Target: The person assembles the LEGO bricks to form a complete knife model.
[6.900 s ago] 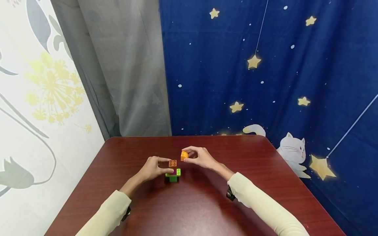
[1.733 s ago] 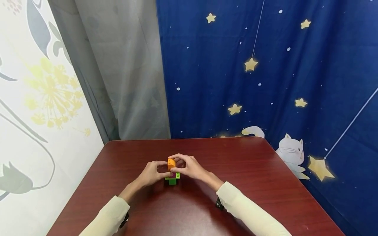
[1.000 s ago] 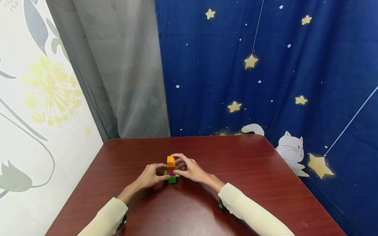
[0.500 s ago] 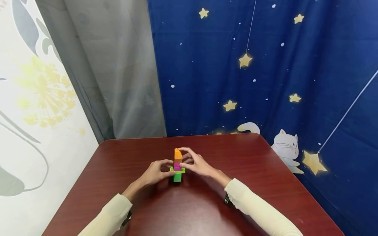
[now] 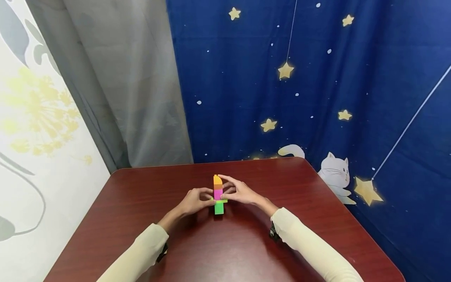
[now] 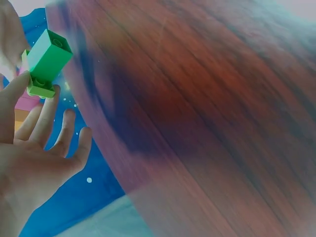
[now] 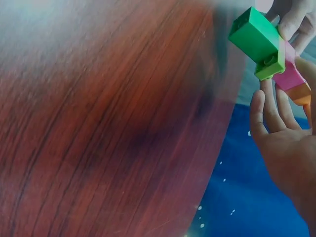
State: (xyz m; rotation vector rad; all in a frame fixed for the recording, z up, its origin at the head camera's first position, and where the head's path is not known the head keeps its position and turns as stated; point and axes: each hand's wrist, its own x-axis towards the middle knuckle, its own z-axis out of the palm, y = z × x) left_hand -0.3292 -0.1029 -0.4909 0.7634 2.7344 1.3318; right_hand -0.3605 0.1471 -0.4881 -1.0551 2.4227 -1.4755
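Both hands hold a stack of toy building bricks above the table. At its bottom is a green brick (image 5: pixel 219 208), then a lime plate (image 5: pixel 224 201), a pink brick (image 5: pixel 218 194), a brown-orange brick (image 5: pixel 218 187) and a curved orange brick (image 5: pixel 217 180) on top. My left hand (image 5: pixel 193 200) pinches the lime plate's left end between thumb and finger, its other fingers spread in the left wrist view. From the right, my right hand (image 5: pixel 242 192) grips the pink brick and the upper part. The green brick's hollow underside (image 6: pixel 59 43) shows in the left wrist view.
The dark red wooden table (image 5: pixel 225 250) lies under both forearms. Behind it hang a blue curtain (image 5: pixel 246 98) with stars and a grey curtain (image 5: pixel 148 98). A pale patterned panel (image 5: pixel 46 188) stands to the left. Black straps sit at both wrists.
The curved orange brick, earlier apart in my right hand, now tops the stack. My right hand has shifted down to the pink brick. The stack has tipped upright to show its front.
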